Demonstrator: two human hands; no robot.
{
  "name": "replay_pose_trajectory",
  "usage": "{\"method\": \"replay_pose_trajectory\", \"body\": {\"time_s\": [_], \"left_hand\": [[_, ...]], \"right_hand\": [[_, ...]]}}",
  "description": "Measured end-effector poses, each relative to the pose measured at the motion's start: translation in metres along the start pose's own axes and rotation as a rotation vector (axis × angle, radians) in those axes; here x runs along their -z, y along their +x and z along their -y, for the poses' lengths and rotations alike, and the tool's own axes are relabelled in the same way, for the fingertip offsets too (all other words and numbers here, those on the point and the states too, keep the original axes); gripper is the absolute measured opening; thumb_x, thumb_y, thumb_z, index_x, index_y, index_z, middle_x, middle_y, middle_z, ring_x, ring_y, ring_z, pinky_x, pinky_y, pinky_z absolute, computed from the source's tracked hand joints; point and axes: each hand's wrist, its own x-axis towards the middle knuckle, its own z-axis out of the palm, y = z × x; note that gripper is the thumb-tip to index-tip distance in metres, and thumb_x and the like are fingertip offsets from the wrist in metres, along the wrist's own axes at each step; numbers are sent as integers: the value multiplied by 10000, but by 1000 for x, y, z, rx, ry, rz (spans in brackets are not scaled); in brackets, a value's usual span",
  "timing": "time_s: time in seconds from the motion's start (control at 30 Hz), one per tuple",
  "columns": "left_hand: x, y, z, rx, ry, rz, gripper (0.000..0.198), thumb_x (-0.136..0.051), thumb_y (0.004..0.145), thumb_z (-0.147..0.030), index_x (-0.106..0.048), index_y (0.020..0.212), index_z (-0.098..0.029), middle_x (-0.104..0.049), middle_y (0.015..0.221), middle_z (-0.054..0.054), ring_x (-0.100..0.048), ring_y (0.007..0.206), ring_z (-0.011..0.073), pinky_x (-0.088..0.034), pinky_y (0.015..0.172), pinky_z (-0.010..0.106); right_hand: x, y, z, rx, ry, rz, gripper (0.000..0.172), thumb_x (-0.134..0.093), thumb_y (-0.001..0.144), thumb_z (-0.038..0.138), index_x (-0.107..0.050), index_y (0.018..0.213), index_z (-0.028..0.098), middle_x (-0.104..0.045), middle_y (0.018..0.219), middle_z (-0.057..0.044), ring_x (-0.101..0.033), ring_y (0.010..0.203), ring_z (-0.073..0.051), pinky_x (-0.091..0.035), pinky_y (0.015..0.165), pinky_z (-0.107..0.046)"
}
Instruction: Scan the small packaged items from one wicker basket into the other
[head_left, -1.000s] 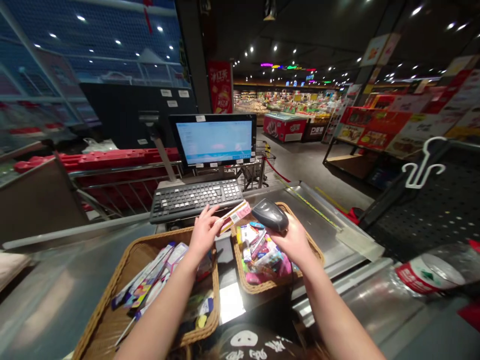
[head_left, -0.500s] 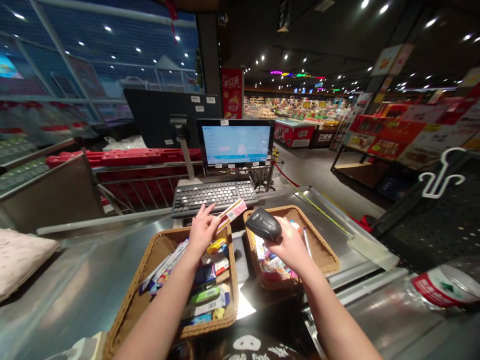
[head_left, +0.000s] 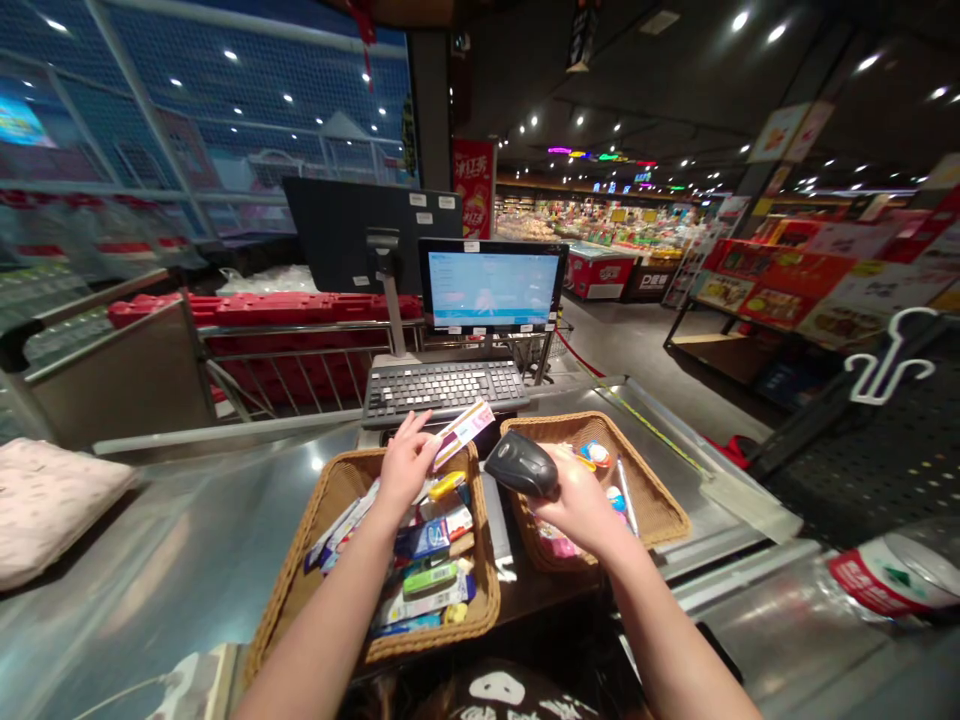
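Note:
My left hand [head_left: 409,462] pinches a flat pink and cream packet [head_left: 463,434] by one end, above the near rim of a wicker basket [head_left: 480,590]. That basket holds several small packaged goods, including a blue box [head_left: 421,540] and a green tube [head_left: 430,578]. My right hand [head_left: 581,490] grips a black handheld barcode scanner [head_left: 521,465], whose nose points toward the packet. Under that hand is a second wicker basket [head_left: 652,500] of mixed small packs, partly hidden by my hand and forearm.
A steel checkout counter [head_left: 180,530] runs around the baskets. Behind them stand a black keyboard [head_left: 442,390] and a lit monitor [head_left: 491,285]. Red crates [head_left: 300,370] lie behind a metal rail. A pink cushion [head_left: 56,510] sits left; black pegboard [head_left: 847,440] stands right.
The whole view has swung, so the counter and baskets sit further right. The scanner has turned its nose toward the packet. Both hands keep their hold.

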Motion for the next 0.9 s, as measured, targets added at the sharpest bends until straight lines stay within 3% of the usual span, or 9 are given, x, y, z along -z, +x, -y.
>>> {"method": "replay_pose_trajectory", "body": {"time_s": [0.3,0.6,0.9], "left_hand": [[8,-7,4,-27,-11,-45,398,-448,883,-444,-619,613,-207,-538,1416,74,-334,1420,286,-286,1142,492],[14,-17,11,-12,-5,-64,427,-450,887,-435,-562,547,-203,-534,1421,56,-335,1419,279,-287,1141,493],[16,-34,31,80,-2,-42,401,-459,871,-465,-645,628,-206,-540,1413,73,-337,1415,309,-271,1134,564]], "right_hand": [[-6,-5,8,-16,-69,16,419,-594,654,101,-638,1058,202,-682,1103,-84,-612,1016,-277,-470,903,-403],[-7,-9,16,-10,-77,34,403,-582,659,86,-650,1040,196,-696,1036,-75,-626,974,-261,-486,871,-381],[-15,-9,17,-24,-13,71,396,-580,667,65,-636,1034,205,-685,1041,-58,-620,973,-239,-483,889,-371]]}}
